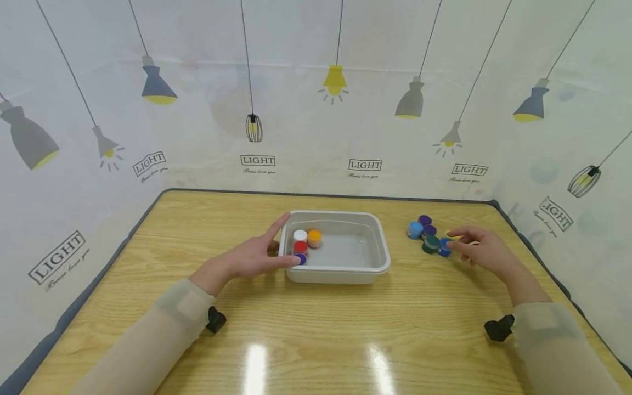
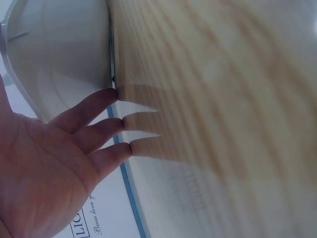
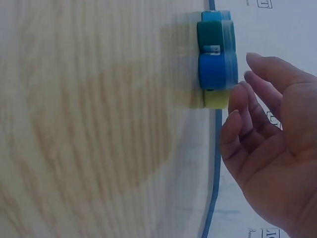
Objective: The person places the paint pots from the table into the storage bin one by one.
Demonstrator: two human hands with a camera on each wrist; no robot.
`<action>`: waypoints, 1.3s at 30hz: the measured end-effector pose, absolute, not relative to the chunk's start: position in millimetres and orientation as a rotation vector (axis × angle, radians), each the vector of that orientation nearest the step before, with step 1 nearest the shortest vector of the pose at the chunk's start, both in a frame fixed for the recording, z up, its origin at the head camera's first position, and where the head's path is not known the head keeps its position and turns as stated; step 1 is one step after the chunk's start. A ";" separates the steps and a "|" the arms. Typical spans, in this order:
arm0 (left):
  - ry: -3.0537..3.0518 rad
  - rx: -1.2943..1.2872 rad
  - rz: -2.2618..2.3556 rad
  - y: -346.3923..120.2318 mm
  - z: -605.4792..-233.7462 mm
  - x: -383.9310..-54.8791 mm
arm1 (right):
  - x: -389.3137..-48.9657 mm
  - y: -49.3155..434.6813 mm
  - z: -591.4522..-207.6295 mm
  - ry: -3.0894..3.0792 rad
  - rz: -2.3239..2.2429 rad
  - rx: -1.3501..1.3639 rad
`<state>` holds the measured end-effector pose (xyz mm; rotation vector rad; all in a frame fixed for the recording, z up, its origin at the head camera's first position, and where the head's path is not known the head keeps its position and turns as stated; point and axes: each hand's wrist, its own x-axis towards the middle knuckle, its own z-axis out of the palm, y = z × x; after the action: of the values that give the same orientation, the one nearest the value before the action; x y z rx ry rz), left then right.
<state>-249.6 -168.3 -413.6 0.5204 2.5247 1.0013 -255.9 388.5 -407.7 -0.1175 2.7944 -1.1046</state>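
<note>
A white plastic tub [image 1: 340, 271] stands on the table, with small paint jars inside along its left end: white [image 1: 299, 236], orange [image 1: 314, 237], red [image 1: 300, 247] and purple [image 1: 302, 258]. My left hand [image 1: 252, 256] is spread at the tub's left end, thumb on the front rim and index finger along the left rim. Its other fingertips [image 2: 111, 95] reach down to the tabletop. My right hand [image 1: 481, 250] is over a group of jars, holding nothing, its fingers loosely bent. Nearest to it are a blue jar [image 3: 214, 71] and a yellow jar [image 3: 215, 99], the latter partly hidden.
Beside the blue jar stand a dark green jar [image 1: 431, 244], a light blue jar [image 1: 415, 230] and two purple jars [image 1: 425, 220]. A lamp-printed sheet [image 1: 296, 99] rises behind the wooden table [image 1: 321, 329] and along its sides.
</note>
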 end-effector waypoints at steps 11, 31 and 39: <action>2.521 0.525 1.007 -168.2 -411.2 -249.8 | -257.5 394.8 -413.9 2.752 -1.052 -0.078; 2.516 0.515 1.008 -168.0 -410.8 -249.2 | -255.6 396.2 -415.7 2.700 -1.020 -0.127; 2.508 0.518 1.017 -168.6 -410.9 -249.5 | -248.1 393.5 -412.3 2.696 -1.012 -0.172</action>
<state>-249.5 -168.6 -410.9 0.5182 2.5082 1.0170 -248.1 393.5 -412.3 -0.1715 2.6963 -1.0125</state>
